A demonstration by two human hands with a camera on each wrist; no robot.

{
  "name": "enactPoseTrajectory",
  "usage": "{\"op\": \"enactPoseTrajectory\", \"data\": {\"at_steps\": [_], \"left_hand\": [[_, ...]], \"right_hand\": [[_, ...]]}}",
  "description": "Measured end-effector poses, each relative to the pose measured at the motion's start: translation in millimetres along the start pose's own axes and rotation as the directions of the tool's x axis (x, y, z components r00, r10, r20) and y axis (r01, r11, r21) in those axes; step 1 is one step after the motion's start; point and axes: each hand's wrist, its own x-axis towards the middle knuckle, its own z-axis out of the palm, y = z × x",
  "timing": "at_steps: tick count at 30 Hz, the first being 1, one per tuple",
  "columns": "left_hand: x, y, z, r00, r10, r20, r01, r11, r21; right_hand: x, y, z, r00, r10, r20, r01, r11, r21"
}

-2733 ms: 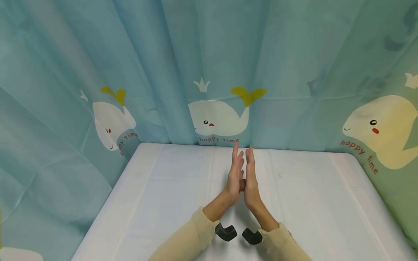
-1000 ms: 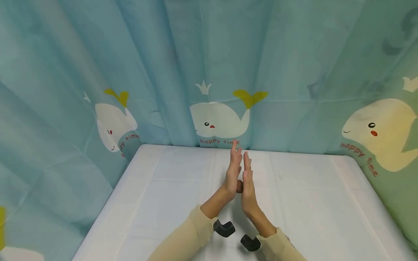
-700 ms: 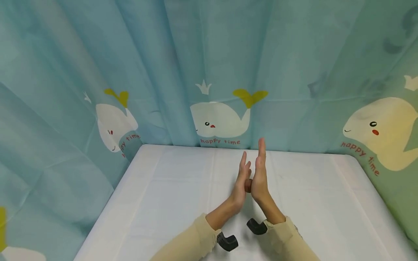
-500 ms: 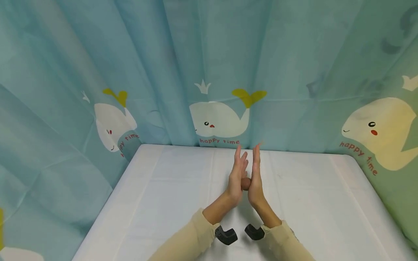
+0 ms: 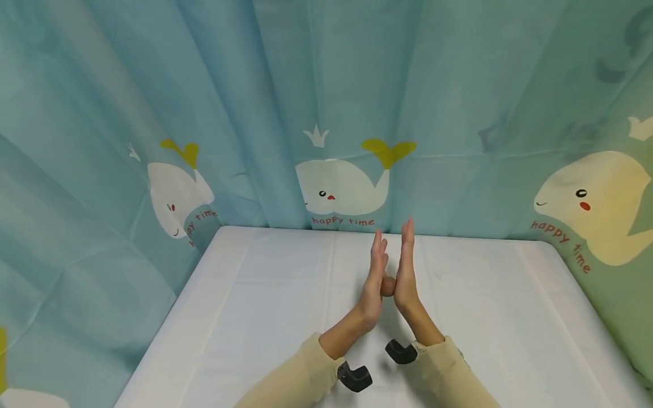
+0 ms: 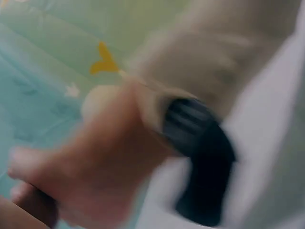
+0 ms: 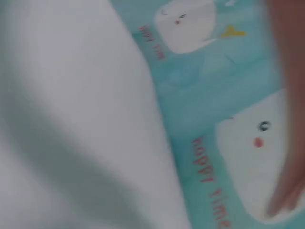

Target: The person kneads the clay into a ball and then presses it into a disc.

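Observation:
A small brown ball (image 5: 388, 287), like a lump of clay or dough, sits between two upright palms above the white table. My left hand (image 5: 371, 294) presses its left side with fingers straight and pointing forward. On the other side lies my right hand (image 5: 406, 277), also straight-fingered and a little farther forward. In the left wrist view the ball (image 6: 39, 206) appears dark between a strip of hand at the lower left corner and the blurred right hand (image 6: 100, 167). The right wrist view catches only blurred skin along its right edge, with no ball.
A white-covered table (image 5: 285, 294) lies under the hands. Behind it and at both sides hangs a blue-green curtain (image 5: 459, 187) with whale prints. Black wrist cameras, the left one (image 5: 355, 378) and the right one (image 5: 401, 352), jut inward from the beige sleeves.
The palms have slid back and forth against each other; the left fingertips led a second ago, now the right ones lead. The ball has turned between them and looks rounder than at first.

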Motion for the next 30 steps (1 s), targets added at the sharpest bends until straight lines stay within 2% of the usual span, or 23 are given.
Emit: {"op": "enactPoseTrajectory", "data": {"at_steps": [3, 7, 10, 12, 14, 17, 21, 25, 27, 30], "left_hand": [[6.4, 7.9, -4.5, 1.0, 0.009, -0.027, -0.011, 0.998, -0.058], [19.5, -1.5, -16.4, 0.996, 0.062, -0.064, -0.06, 0.998, 0.031], [18.4, -15.8, -18.2, 0.997, 0.072, -0.019, -0.069, 0.988, 0.138], [12.9, -22.1, -14.6, 0.998, 0.062, 0.017, -0.063, 0.987, 0.149], [5.8, -23.5, -10.0, 0.998, 0.058, 0.035, -0.062, 0.99, 0.127], [-0.6, -16.6, -5.0, 0.999, 0.046, 0.021, -0.048, 0.997, 0.063], [6.1, -4.5, -8.9, 0.998, 0.048, -0.037, -0.047, 0.999, 0.018], [20.0, -12.5, -20.2, 0.991, 0.097, -0.091, -0.088, 0.991, 0.096], [19.8, -19.8, -20.2, 0.991, 0.096, -0.093, -0.084, 0.989, 0.124], [10.1, -22.6, -11.1, 0.996, 0.047, -0.077, -0.04, 0.994, 0.098]], "right_hand": [[-14.8, 5.3, 6.7, 0.999, 0.031, 0.036, -0.032, 0.999, 0.017], [-33.6, -11.3, 20.5, 0.995, 0.024, 0.093, -0.028, 0.999, 0.043], [-27.1, -28.2, 19.3, 0.996, -0.015, 0.089, 0.01, 0.999, 0.052], [-14.8, -30.9, 14.0, 0.997, -0.028, 0.079, 0.024, 0.999, 0.043], [-4.0, -24.5, 7.9, 0.998, -0.012, 0.068, 0.011, 1.0, 0.015], [2.0, -4.7, 1.5, 0.998, 0.019, 0.062, -0.018, 1.0, -0.013], [-15.9, 8.4, 9.4, 0.993, 0.091, 0.071, -0.092, 0.995, 0.022], [-32.5, -5.4, 23.8, 0.99, 0.11, 0.086, -0.115, 0.991, 0.062], [-29.6, -15.0, 23.6, 0.993, 0.084, 0.085, -0.088, 0.995, 0.05], [-14.9, -20.8, 14.6, 0.996, 0.05, 0.07, -0.052, 0.998, 0.024]]}}
